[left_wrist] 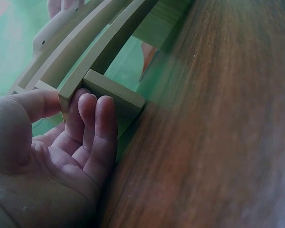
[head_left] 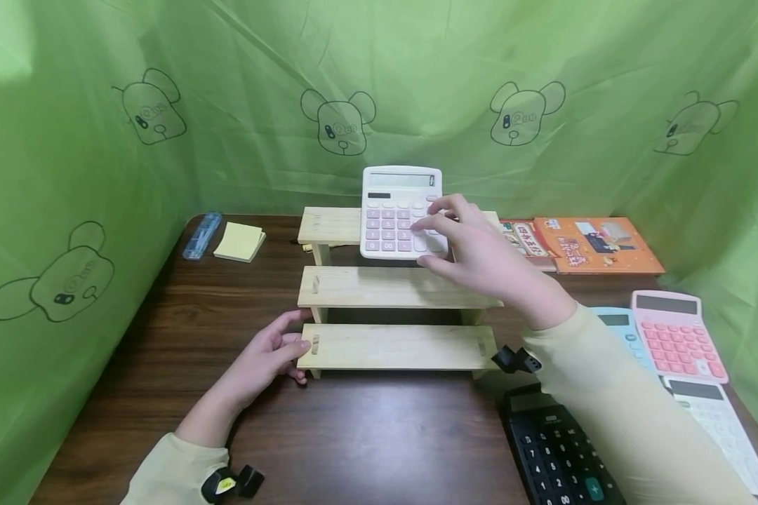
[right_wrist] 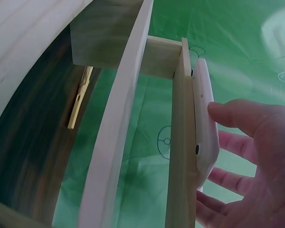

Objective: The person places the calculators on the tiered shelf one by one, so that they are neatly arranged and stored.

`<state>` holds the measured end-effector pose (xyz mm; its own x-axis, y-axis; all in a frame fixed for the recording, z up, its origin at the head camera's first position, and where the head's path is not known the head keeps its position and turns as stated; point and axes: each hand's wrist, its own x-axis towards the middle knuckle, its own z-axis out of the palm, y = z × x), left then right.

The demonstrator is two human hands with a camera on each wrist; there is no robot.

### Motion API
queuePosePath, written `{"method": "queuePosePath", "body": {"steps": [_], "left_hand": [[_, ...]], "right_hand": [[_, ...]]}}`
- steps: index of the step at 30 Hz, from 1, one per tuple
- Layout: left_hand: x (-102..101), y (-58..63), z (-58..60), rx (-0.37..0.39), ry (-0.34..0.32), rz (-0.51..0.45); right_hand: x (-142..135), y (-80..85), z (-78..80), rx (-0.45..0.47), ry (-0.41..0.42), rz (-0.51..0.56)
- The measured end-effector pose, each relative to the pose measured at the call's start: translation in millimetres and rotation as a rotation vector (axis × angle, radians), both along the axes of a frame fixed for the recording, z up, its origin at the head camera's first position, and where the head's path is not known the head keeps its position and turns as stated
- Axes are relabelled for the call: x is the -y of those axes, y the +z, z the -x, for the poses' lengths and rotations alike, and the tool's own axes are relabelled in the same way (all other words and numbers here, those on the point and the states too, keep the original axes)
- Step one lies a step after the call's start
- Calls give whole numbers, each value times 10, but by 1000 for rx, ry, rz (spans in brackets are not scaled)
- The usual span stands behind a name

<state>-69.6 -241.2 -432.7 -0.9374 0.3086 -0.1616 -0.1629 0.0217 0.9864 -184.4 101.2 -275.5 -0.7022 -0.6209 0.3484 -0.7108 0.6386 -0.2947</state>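
A white calculator (head_left: 399, 180) with pale pink keys lies face up on the top tier of a three-tier wooden rack (head_left: 391, 286), jutting over its front edge. Its display reads 0. My right hand (head_left: 486, 252) is over its right side, the spread, slightly bent fingers on the face and the thumb at the near right corner. Seen edge-on in the right wrist view, the calculator (right_wrist: 206, 118) rests along the shelf, touched by the thumb. At the lowest tier's left end, my left hand (head_left: 268, 358) grips the board, thumb on top and curled fingers (left_wrist: 100, 133) underneath.
A black calculator (head_left: 546, 449) lies beside the right forearm. Further right are pink (head_left: 679, 333), blue (head_left: 619, 319) and white (head_left: 707, 414) calculators. Behind the rack's right end lies an orange book (head_left: 596, 242). Yellow sticky notes (head_left: 238, 242) and a blue item (head_left: 203, 236) sit back left.
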Motion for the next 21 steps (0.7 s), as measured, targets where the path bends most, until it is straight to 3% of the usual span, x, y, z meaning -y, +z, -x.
{"method": "queuePosePath", "body": {"steps": [11, 21], "left_hand": [[44, 3, -17, 1, 18, 36], [10, 1, 6, -3, -3, 14]], "right_hand": [[229, -33, 47, -20, 5, -19], [339, -35, 80, -24, 41, -3]]}}
